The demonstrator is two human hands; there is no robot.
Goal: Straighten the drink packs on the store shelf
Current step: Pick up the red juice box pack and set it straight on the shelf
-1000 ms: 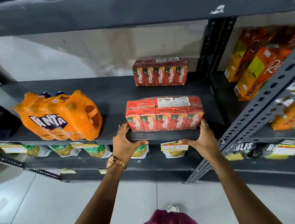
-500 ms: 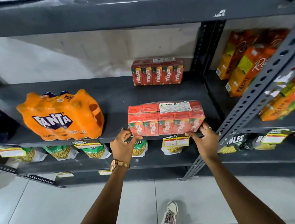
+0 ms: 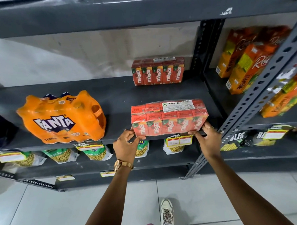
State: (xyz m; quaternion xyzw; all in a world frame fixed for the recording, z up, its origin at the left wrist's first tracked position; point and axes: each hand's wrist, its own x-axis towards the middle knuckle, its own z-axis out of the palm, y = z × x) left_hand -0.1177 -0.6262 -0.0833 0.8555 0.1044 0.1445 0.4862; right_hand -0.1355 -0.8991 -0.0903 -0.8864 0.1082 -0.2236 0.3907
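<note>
A shrink-wrapped red Maaza juice pack (image 3: 169, 117) sits at the front edge of the dark grey shelf (image 3: 116, 100). My left hand (image 3: 127, 144) grips its lower left corner. My right hand (image 3: 206, 138) holds its lower right corner, thumb under the front edge. A second Maaza pack (image 3: 158, 71) stands at the back of the same shelf against the wall. An orange Fanta bottle pack (image 3: 63, 118) rests at the front left, angled slightly.
Tall orange pineapple juice cartons (image 3: 244, 60) fill the bay to the right, behind a perforated grey upright (image 3: 256, 97). Snack bags (image 3: 93, 152) with price tags hang on the shelf below. A dark pack (image 3: 0, 130) sits at far left. Tiled floor and my shoe (image 3: 166, 213) are below.
The front Maaza pack has been drawn toward the shelf's front edge, both hands staying on its lower corners. The view has shifted slightly.
</note>
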